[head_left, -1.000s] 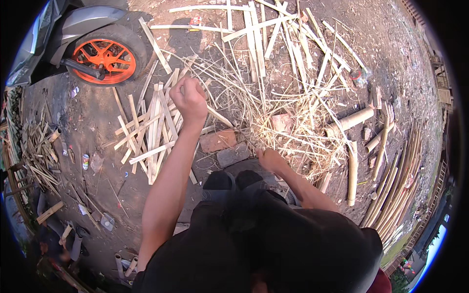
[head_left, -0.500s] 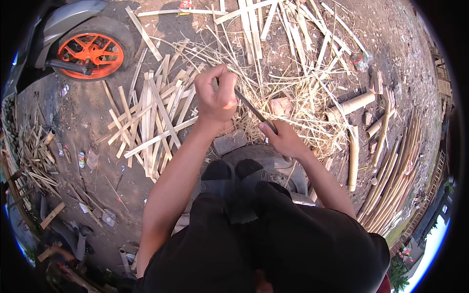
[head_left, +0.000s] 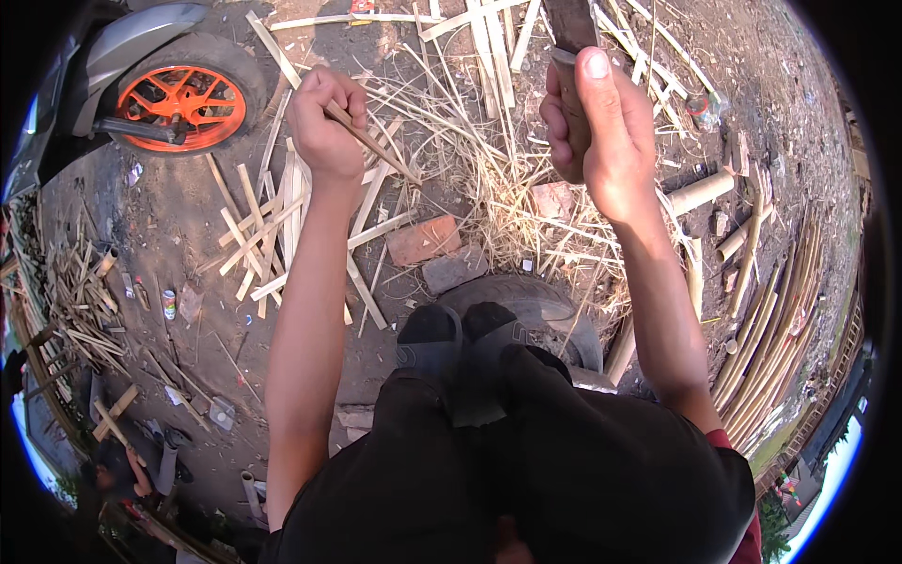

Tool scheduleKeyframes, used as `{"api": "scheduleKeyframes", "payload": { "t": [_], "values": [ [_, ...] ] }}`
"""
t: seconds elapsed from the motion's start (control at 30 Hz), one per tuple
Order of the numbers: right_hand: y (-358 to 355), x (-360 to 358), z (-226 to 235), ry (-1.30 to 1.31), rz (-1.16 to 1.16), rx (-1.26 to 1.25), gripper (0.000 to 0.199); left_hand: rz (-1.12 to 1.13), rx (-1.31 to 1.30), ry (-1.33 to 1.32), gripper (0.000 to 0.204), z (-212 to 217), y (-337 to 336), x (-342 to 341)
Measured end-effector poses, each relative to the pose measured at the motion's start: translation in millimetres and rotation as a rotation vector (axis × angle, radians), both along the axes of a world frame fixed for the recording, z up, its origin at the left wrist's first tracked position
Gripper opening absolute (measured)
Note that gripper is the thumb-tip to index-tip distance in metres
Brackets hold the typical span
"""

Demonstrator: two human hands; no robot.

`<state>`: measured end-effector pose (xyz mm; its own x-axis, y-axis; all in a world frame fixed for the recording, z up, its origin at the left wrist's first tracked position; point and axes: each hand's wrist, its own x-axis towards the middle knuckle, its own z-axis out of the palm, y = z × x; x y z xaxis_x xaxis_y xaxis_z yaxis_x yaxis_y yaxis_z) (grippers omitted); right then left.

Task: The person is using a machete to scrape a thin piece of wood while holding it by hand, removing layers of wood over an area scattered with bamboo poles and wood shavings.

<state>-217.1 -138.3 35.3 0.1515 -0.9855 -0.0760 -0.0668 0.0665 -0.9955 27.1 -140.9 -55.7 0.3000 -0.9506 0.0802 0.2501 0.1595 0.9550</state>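
Observation:
My left hand point(head_left: 324, 127) is closed in a fist around a thin brown bamboo strip point(head_left: 383, 153), whose free end points down and to the right over the scattered strips. Farther right, my right hand point(head_left: 620, 150) is raised and wrapped round the wooden handle of a large knife point(head_left: 575, 26), thumb lying along it. The knife's dark, broad blade points away from me and runs out of the top of the picture. Between the hands lies a heap of pale shavings point(head_left: 507, 202), touched by neither.
Split bamboo strips point(head_left: 282, 221) lie on the left. Near my feet are an orange brick point(head_left: 423, 241), a grey block point(head_left: 455, 270) and a tyre point(head_left: 526, 293). An orange-rimmed motorbike wheel point(head_left: 188, 99) stands far left, bamboo poles point(head_left: 775, 324) lie right, and another person point(head_left: 132, 470) is lower left.
My hands have moved apart. The left, with the strip, went left and slightly away; the right rose away from me, so the knife now shows plainly.

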Motion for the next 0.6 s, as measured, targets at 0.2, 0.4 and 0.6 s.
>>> {"api": "scheduleKeyframes", "payload": {
  "t": [0.2,0.4,0.6],
  "values": [
    [51.8,-14.2,-101.4,0.215,0.061,0.311,0.057,0.191,-0.221,-0.929,0.015,29.3,-5.0,32.5],
    [100.8,-28.4,-171.3,0.616,0.280,0.454,0.061,-0.098,0.022,-1.382,0.018,59.2,-0.3,26.0],
    [58.3,-4.7,-129.7,0.529,0.239,0.230,0.058,-0.211,-0.001,-1.557,0.033,64.7,-10.8,46.3]
  ]
}}
